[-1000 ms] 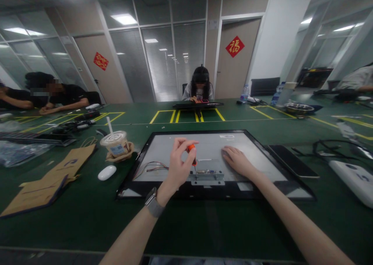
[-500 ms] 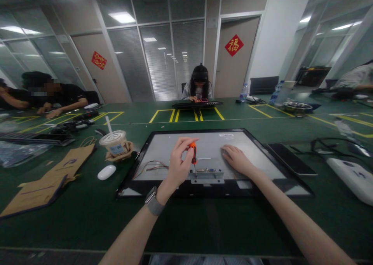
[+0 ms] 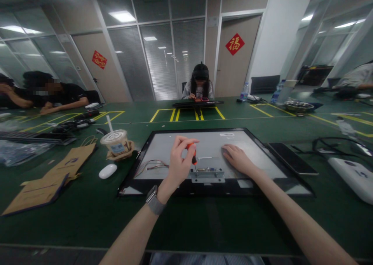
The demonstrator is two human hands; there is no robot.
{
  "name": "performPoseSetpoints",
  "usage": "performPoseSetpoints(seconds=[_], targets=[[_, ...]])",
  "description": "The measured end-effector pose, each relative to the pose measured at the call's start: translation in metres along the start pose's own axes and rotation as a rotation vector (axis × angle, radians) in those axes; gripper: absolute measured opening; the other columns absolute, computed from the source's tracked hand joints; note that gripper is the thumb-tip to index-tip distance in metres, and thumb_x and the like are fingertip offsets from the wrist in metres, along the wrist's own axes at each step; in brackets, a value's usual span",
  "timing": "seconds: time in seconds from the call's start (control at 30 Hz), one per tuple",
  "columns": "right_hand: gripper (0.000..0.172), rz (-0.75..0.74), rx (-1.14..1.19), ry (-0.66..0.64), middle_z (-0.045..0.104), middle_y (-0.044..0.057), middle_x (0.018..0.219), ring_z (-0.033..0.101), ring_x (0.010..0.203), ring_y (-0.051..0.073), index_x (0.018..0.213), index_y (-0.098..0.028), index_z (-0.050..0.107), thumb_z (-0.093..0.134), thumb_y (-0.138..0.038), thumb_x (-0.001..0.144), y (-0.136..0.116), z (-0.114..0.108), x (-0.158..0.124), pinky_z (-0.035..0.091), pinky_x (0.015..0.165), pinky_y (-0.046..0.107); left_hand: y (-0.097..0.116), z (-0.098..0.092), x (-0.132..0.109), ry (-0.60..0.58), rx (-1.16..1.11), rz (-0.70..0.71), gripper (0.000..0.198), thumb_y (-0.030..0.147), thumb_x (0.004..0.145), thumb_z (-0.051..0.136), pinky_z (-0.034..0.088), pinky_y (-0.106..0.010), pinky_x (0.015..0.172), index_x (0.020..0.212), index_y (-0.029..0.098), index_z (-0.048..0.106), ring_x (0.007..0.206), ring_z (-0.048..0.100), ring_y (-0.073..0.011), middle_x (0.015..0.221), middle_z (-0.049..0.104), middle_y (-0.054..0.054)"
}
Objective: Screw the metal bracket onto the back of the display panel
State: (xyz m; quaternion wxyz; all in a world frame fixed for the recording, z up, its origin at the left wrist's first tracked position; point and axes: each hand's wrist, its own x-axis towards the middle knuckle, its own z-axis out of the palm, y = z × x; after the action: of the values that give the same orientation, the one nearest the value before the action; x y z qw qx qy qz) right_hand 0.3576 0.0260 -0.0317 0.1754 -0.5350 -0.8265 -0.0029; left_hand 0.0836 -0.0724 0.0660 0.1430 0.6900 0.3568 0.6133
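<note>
Pinched in the fingers of my left hand (image 3: 180, 162) is a screwdriver (image 3: 193, 156) with an orange and black handle. It stands nearly upright, its tip down at the left end of a metal bracket (image 3: 207, 175) with connector ports. The bracket sits near the front edge of a monitor panel (image 3: 175, 138), which lies with its grey metal back up in a black frame. My right hand (image 3: 237, 159) rests flat on the right part of the panel, fingers stretched out and holding nothing. Thin wires (image 3: 157, 164) lie on the panel left of my left hand.
To the left are a drink cup (image 3: 116, 142) in a cardboard holder, a white mouse (image 3: 107, 171) and a brown paper bag (image 3: 62, 168). A black phone-like slab (image 3: 291, 159), cables and a white device (image 3: 351, 177) lie at right. A person (image 3: 199, 82) sits opposite.
The screwdriver handle has turned slightly in my left fingers, its tip staying at the bracket's left end. My right hand has stayed in place on the panel.
</note>
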Motion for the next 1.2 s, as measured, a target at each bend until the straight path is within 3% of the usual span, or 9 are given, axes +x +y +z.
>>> performPoseSetpoints(seconds=[0.2, 0.37, 0.47, 0.63, 0.87, 0.97, 1.13, 1.2], targets=[[0.04, 0.007, 0.004, 0.007, 0.061, 0.016, 0.14, 0.055, 0.13, 0.033, 0.132, -0.021, 0.061, 0.041, -0.03, 0.099, 0.0001, -0.0002, -0.0001, 0.046, 0.104, 0.05, 0.0001, -0.0003, -0.0006, -0.026, -0.114, -0.036, 0.028, 0.025, 0.103, 0.04, 0.051, -0.029, 0.074, 0.105, 0.019, 0.067, 0.082, 0.062, -0.0169, 0.091, 0.062, -0.005], [0.04, 0.005, 0.006, 0.002, 0.06, 0.016, 0.141, 0.055, 0.131, 0.032, 0.132, -0.02, 0.061, 0.039, -0.03, 0.1, 0.0003, 0.0006, -0.0006, 0.046, 0.104, 0.05, -0.0007, 0.0, -0.0002, -0.07, -0.098, -0.028, 0.025, 0.021, 0.099, 0.048, 0.05, -0.031, 0.083, 0.112, 0.02, 0.069, 0.095, 0.062, -0.0196, 0.106, 0.063, -0.008], [0.041, 0.001, 0.004, -0.004, 0.06, 0.017, 0.141, 0.054, 0.131, 0.032, 0.132, -0.018, 0.06, 0.038, -0.031, 0.1, 0.0001, 0.0008, -0.0002, 0.046, 0.104, 0.05, -0.0012, 0.0023, 0.0003, -0.04, -0.084, -0.029, 0.023, 0.02, 0.096, 0.055, 0.05, -0.028, 0.077, 0.113, 0.021, 0.071, 0.085, 0.059, -0.0166, 0.099, 0.06, -0.006], [0.04, 0.013, -0.018, -0.001, 0.06, 0.016, 0.141, 0.056, 0.128, 0.032, 0.131, -0.019, 0.061, 0.039, -0.031, 0.1, 0.0002, 0.0016, 0.0003, 0.047, 0.104, 0.048, -0.0036, 0.0033, -0.0007, 0.001, -0.024, 0.0, 0.012, 0.026, 0.09, 0.068, 0.05, -0.03, 0.077, 0.099, 0.021, 0.074, 0.08, 0.054, -0.0163, 0.086, 0.052, -0.002], [0.041, 0.007, -0.018, -0.003, 0.059, 0.015, 0.142, 0.055, 0.129, 0.032, 0.132, -0.019, 0.06, 0.037, -0.032, 0.101, 0.002, 0.0025, 0.0005, 0.046, 0.104, 0.048, -0.0013, 0.0006, -0.0016, -0.015, -0.082, -0.053, 0.026, 0.029, 0.102, 0.046, 0.05, -0.028, 0.07, 0.107, 0.019, 0.07, 0.077, 0.058, -0.0161, 0.087, 0.058, -0.004], [0.041, 0.011, -0.024, -0.01, 0.059, 0.016, 0.142, 0.054, 0.131, 0.032, 0.133, -0.019, 0.059, 0.037, -0.032, 0.101, 0.003, 0.0027, 0.001, 0.046, 0.105, 0.048, -0.0025, 0.0001, -0.0014, -0.028, -0.155, -0.088, 0.03, 0.026, 0.104, 0.038, 0.052, -0.03, 0.074, 0.106, 0.018, 0.067, 0.081, 0.062, -0.0172, 0.088, 0.063, -0.005], [0.041, 0.004, -0.018, -0.016, 0.059, 0.016, 0.143, 0.053, 0.132, 0.031, 0.134, -0.019, 0.059, 0.037, -0.032, 0.101, 0.0029, 0.0029, 0.001, 0.046, 0.105, 0.048, -0.0045, 0.0007, 0.0001, -0.035, -0.058, -0.031, 0.015, 0.027, 0.094, 0.061, 0.052, -0.03, 0.08, 0.102, 0.021, 0.073, 0.086, 0.06, -0.0172, 0.097, 0.058, -0.005], [0.042, 0.005, -0.012, -0.012, 0.059, 0.016, 0.142, 0.053, 0.132, 0.031, 0.134, -0.018, 0.059, 0.037, -0.031, 0.101, 0.0022, 0.0026, 0.0007, 0.046, 0.105, 0.048, -0.0037, 0.0013, 0.001, -0.056, -0.078, -0.047, 0.019, 0.026, 0.095, 0.059, 0.053, -0.029, 0.077, 0.107, 0.021, 0.073, 0.084, 0.06, -0.0159, 0.096, 0.058, -0.005]])
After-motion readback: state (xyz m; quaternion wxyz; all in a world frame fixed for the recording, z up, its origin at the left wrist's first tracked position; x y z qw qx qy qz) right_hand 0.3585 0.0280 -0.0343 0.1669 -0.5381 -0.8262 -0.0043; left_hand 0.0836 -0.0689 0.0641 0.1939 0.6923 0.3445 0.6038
